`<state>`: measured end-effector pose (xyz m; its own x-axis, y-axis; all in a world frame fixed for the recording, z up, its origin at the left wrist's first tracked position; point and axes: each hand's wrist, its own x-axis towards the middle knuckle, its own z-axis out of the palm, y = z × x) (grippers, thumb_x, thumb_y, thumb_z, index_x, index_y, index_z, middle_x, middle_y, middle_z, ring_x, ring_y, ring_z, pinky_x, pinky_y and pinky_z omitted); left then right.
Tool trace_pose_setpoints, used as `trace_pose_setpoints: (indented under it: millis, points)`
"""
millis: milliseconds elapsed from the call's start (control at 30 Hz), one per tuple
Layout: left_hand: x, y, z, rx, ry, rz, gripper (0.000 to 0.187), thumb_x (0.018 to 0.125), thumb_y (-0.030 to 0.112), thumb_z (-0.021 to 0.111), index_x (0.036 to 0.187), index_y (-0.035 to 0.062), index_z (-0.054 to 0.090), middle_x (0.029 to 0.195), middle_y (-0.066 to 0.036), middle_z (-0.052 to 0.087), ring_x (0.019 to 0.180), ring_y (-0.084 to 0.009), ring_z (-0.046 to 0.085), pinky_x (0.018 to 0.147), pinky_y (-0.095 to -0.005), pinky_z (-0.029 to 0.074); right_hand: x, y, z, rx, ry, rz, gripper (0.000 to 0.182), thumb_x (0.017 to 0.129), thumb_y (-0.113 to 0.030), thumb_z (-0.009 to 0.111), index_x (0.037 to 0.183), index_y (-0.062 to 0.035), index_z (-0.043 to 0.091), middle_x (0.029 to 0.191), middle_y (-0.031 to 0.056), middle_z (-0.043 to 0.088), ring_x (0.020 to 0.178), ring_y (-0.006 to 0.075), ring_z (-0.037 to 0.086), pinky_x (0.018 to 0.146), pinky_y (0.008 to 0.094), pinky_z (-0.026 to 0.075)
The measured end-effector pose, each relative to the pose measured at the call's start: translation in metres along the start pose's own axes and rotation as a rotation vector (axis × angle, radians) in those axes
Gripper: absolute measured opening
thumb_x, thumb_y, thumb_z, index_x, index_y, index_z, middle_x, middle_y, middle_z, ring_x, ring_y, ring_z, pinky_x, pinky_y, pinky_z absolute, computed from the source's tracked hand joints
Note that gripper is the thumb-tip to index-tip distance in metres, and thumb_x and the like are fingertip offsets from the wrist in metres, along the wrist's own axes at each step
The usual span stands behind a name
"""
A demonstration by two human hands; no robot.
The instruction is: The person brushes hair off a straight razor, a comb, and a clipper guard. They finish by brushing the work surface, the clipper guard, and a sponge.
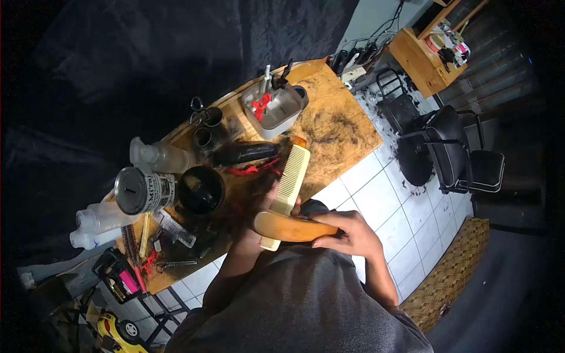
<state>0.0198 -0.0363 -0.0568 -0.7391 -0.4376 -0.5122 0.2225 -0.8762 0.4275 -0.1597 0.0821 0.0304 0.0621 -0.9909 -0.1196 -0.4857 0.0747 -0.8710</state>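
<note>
My left hand (253, 232) is closed around a long cream-coloured comb (289, 179), which slants upward in front of me. In my right hand (351, 233) is a curved brown wooden brush (289, 227); my fingers and thumb pinch its right end. The brush crosses in front of the comb's lower part and partly hides my left hand; its bristles do not show. Beyond the comb's top end is a small orange-brown piece (299, 141). Beside the comb, a black hair clipper (246, 153) lies on the wooden table (359, 126).
Loose dark hair (338, 129) covers part of the tabletop. A metal container (282, 112) with red clips stands at the back. To the left are a black bowl (201, 190), a printed can (144, 191) and spray bottles (159, 156). A black barber chair (450, 147) stands right.
</note>
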Motion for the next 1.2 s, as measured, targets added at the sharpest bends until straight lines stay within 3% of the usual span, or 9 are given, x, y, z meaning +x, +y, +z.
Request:
trace_pose_setpoints:
  millis: [100, 233, 300, 567, 700, 867, 1100, 1167, 1200]
  points:
    - [-0.028, 0.018, 0.015, 0.032, -0.049, -0.070, 0.041, 0.097, 0.043, 0.041, 0.113, 0.0063, 0.050, 0.088, -0.006, 0.056, 0.073, -0.0119, 0.053, 0.062, -0.0252, 0.046, 0.009, 0.027, 0.007, -0.017, 0.243, -0.054, 0.040, 0.075, -0.016, 0.076, 0.108, 0.0024, 0.061, 0.092, 0.0126, 0.067, 0.069, 0.0167, 0.064, 0.063, 0.0280, 0.049]
    - [-0.039, 0.024, 0.002, -0.021, -0.211, -0.069, 0.043, 0.097, 0.043, 0.038, 0.114, 0.0049, 0.048, 0.091, -0.008, 0.054, 0.074, -0.0136, 0.050, 0.058, -0.0255, 0.043, 0.018, 0.028, 0.000, -0.254, 0.641, 0.469, 0.042, 0.084, -0.026, 0.068, 0.112, 0.0041, 0.059, 0.075, 0.0135, 0.064, 0.066, 0.0114, 0.056, 0.063, 0.0260, 0.047]
    - [-0.039, 0.020, -0.004, -0.050, -0.222, -0.079, 0.046, 0.097, 0.045, 0.035, 0.117, 0.0058, 0.049, 0.091, -0.008, 0.054, 0.074, -0.0153, 0.049, 0.059, -0.0268, 0.044, 0.016, 0.026, 0.008, -0.020, 0.728, 0.295, 0.036, 0.086, -0.021, 0.064, 0.112, 0.0042, 0.059, 0.078, 0.0085, 0.064, 0.068, 0.0093, 0.053, 0.063, 0.0247, 0.046]
    - [-0.024, 0.017, -0.035, -0.038, -0.196, -0.100, 0.049, 0.094, 0.047, 0.045, 0.125, 0.0094, 0.048, 0.096, -0.002, 0.058, 0.078, -0.0110, 0.058, 0.072, -0.0260, 0.050, -0.007, -0.020, 0.061, -0.037, -0.054, -0.003, 0.046, 0.066, -0.027, 0.082, 0.101, -0.0024, 0.068, 0.094, 0.0142, 0.069, 0.081, 0.0246, 0.069, 0.070, 0.0336, 0.054]
    - [-0.048, 0.025, -0.011, -0.167, 0.060, -0.084, 0.044, 0.093, 0.044, 0.049, 0.118, 0.0073, 0.052, 0.092, -0.004, 0.059, 0.077, -0.0104, 0.058, 0.069, -0.0252, 0.050, 0.001, -0.004, 0.056, 0.023, 0.314, 0.245, 0.045, 0.073, -0.018, 0.078, 0.108, 0.0058, 0.062, 0.088, 0.0106, 0.068, 0.081, 0.0115, 0.060, 0.074, 0.0263, 0.049]
    - [-0.046, 0.026, -0.026, -0.209, -0.258, -0.158, 0.044, 0.096, 0.041, 0.042, 0.119, 0.0059, 0.052, 0.095, -0.009, 0.059, 0.080, -0.0176, 0.056, 0.067, -0.0281, 0.048, 0.013, -0.008, 0.045, -0.054, 0.845, 0.375, 0.043, 0.077, -0.020, 0.074, 0.108, 0.0060, 0.062, 0.086, 0.0141, 0.069, 0.077, 0.0109, 0.062, 0.070, 0.0277, 0.050]
    - [-0.028, 0.029, -0.018, -0.411, -0.454, -0.126, 0.061, 0.095, 0.055, 0.029, 0.133, 0.0088, 0.039, 0.104, -0.011, 0.052, 0.082, -0.0178, 0.050, 0.069, -0.0313, 0.048, -0.003, -0.034, 0.047, -0.015, -0.009, -0.006, 0.046, 0.065, -0.029, 0.082, 0.100, -0.0017, 0.068, 0.088, 0.0139, 0.069, 0.076, 0.0269, 0.069, 0.069, 0.0321, 0.053]
    - [-0.023, 0.026, -0.017, -0.465, -0.459, -0.201, 0.062, 0.095, 0.054, 0.030, 0.133, 0.0062, 0.038, 0.108, -0.013, 0.051, 0.083, -0.0193, 0.047, 0.065, -0.0323, 0.046, 0.000, -0.020, 0.049, -0.128, 0.167, 0.023, 0.047, 0.065, -0.030, 0.082, 0.101, -0.0019, 0.068, 0.087, 0.0128, 0.069, 0.074, 0.0245, 0.068, 0.070, 0.0311, 0.053]
    - [-0.039, 0.032, 0.006, -0.289, -0.171, -0.127, 0.062, 0.095, 0.054, 0.031, 0.133, 0.0063, 0.039, 0.108, -0.012, 0.050, 0.081, -0.0188, 0.047, 0.061, -0.0291, 0.042, 0.003, -0.013, 0.044, -0.119, 0.262, 0.091, 0.047, 0.067, -0.028, 0.081, 0.102, -0.0007, 0.067, 0.087, 0.0133, 0.069, 0.075, 0.0201, 0.068, 0.070, 0.0296, 0.052]
